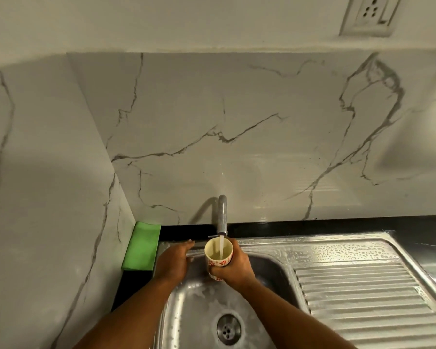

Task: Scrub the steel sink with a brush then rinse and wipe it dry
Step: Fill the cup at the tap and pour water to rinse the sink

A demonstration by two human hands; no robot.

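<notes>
The steel sink [194, 311] fills the lower middle, its basin wet and its drain [228, 329] near the bottom edge. A steel tap [222, 215] rises at the back rim, and water streams from it into a white cup with red flowers [218, 254]. My right hand [233, 269] grips that cup upright under the spout. My left hand [173, 261] lies flat with fingers stretched on the sink's back left rim, holding nothing. A folded green cloth [142, 245] rests on the black counter in the left corner. No brush is in view.
The ribbed steel drainboard [363, 293] to the right of the basin is covered in soapy foam. A black counter strip [312, 229] runs along the marble-patterned wall. A wall socket [369, 13] is at the top right.
</notes>
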